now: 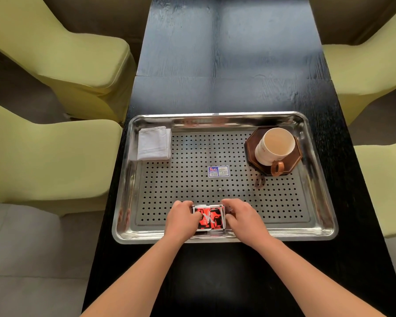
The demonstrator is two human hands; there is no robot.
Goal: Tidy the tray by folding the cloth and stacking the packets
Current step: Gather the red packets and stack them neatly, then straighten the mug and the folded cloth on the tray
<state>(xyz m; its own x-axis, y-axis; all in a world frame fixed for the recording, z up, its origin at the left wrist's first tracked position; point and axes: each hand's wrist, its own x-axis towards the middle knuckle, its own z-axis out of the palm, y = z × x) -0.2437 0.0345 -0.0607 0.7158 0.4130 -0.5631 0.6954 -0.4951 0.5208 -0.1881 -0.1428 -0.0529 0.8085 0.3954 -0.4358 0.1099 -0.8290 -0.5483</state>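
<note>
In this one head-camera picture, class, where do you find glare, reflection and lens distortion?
Head view: window light glares pale blue on the far end of the dark table; the steel tray rim mirrors its surroundings, and the mug handle reflects in its floor; the wide lens bows the tray's edges and the chairs; both hands at the packets look sharp.

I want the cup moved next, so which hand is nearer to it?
The right hand. It grips the packets at the tray's near edge, nearer the cup's side; the left hand sits farther left.
</note>
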